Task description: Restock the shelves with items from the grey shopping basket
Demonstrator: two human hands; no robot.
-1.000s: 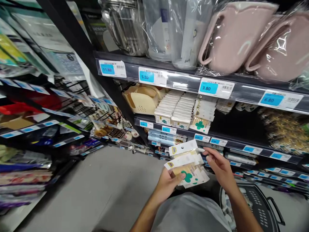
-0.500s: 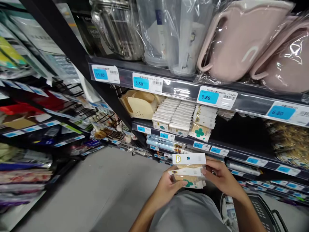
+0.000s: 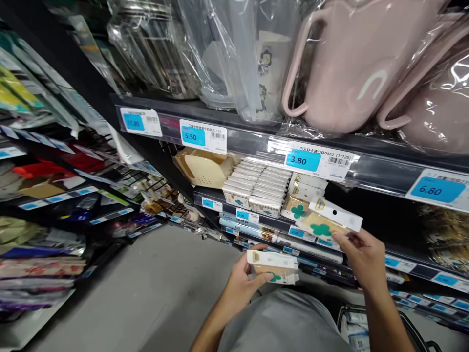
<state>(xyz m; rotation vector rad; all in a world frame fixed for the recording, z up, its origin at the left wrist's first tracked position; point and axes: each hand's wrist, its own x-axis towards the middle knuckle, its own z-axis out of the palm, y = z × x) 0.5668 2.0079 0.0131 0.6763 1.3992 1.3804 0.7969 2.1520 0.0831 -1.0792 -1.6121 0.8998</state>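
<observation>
My left hand (image 3: 245, 282) is closed on a small clear packet (image 3: 266, 268) with a white header card, a green clover print and tan contents; whether there is more than one packet in it I cannot tell. Between the thumb and fingers of my right hand (image 3: 368, 259), a similar clover packet (image 3: 324, 226) is held up at the shelf edge. Behind it on the shelf lies a stack of matching packets (image 3: 297, 205). White boxes in rows (image 3: 252, 183) stand just left of that stack.
Above, a shelf holds pink pitchers (image 3: 361, 63), clear plastic jugs (image 3: 252, 63) and a steel pot (image 3: 154, 54), all bagged. A beige basket (image 3: 208, 168) sits at the left of the lower shelf. By my right leg is a shopping basket (image 3: 412, 325). Grey floor (image 3: 157, 278) lies to the left.
My right hand has moved away from the left, up and to the right to the shelf edge, taking one packet with it. My left hand stays low with its packet. The view has shifted slightly.
</observation>
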